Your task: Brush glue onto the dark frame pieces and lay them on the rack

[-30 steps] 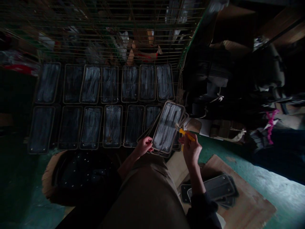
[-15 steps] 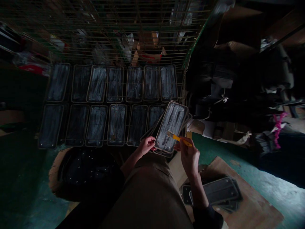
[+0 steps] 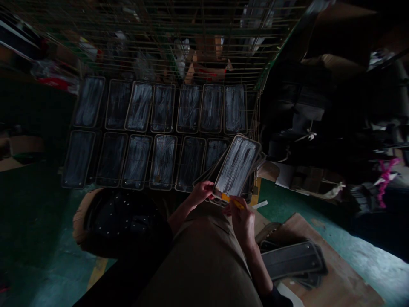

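A dark rectangular panel point(image 3: 238, 164) with rounded corners lies tilted on top of several similar panels, its face streaked with a whitish coating. My left hand point(image 3: 202, 192) is closed on its lower left corner, thumb near the edge. In my right hand point(image 3: 244, 221) is a paintbrush point(image 3: 232, 199) with a yellow handle, gripped between thumb and fingers. The brush's tip meets the panel near that same lower left corner; its bristles are hard to make out in the dim light.
Streaked panels point(image 3: 164, 162) lie in two rows by a wire cage point(image 3: 159, 51). Left of my legs is a dark rounded thing with shiny dots point(image 3: 123, 221). More dark panels point(image 3: 292, 260) rest on cardboard point(image 3: 345, 277) at lower right. Bundled dark goods point(image 3: 306, 111) stand at right.
My right hand has brought the brush down and left, from the panel's lower middle to its lower left corner. My left hand keeps its hold. The whole view has shifted slightly.
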Action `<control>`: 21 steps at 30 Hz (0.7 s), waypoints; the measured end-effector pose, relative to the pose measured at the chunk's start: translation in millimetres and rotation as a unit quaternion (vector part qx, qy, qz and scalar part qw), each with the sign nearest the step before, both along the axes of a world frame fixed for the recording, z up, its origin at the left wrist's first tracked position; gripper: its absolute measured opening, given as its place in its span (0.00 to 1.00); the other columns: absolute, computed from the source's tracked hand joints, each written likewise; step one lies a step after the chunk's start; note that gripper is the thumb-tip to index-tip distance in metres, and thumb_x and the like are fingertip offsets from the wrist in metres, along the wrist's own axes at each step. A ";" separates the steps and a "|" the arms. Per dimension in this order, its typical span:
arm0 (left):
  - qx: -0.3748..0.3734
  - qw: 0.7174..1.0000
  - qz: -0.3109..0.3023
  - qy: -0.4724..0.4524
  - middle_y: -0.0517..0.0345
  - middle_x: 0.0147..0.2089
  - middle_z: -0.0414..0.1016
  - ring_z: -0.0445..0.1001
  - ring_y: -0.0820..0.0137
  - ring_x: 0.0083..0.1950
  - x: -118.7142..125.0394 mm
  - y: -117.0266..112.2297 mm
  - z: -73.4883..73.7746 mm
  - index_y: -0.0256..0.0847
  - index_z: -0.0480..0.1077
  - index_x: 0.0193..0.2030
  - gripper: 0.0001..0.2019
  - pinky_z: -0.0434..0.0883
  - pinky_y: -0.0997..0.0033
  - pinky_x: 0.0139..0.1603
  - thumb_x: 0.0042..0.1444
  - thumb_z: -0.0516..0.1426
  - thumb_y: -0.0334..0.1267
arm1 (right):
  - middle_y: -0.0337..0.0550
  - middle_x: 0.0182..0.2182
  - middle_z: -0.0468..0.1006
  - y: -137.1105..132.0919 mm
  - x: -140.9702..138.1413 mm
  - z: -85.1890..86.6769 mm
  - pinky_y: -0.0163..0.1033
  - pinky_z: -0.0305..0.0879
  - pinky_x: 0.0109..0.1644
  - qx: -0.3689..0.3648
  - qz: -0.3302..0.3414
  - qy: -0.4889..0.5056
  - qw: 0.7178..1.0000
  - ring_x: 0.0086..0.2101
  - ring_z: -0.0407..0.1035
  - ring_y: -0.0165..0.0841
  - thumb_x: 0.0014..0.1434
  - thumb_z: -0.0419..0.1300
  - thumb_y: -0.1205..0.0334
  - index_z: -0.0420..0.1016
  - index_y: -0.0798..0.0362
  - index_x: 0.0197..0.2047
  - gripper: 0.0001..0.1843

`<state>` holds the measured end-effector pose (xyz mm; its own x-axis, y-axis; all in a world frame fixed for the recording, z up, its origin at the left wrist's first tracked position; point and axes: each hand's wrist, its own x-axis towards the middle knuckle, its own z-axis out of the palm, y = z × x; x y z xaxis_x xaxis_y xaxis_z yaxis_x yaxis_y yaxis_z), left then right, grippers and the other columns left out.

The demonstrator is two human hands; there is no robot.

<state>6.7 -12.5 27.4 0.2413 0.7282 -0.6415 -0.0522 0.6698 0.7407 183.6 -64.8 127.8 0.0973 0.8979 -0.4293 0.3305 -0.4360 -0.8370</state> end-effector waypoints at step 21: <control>0.001 0.999 -0.008 0.037 0.62 0.29 0.75 0.76 0.72 0.25 8.7 0.0 0.2 0.36 0.68 0.41 0.14 0.75 0.73 0.27 0.45 0.61 0.29 | 0.44 0.32 0.80 62.8 49.2 -12.6 0.38 0.74 0.33 0.127 -0.005 -0.073 0.989 0.30 0.77 0.36 0.67 0.51 0.48 0.69 0.53 0.50 0.19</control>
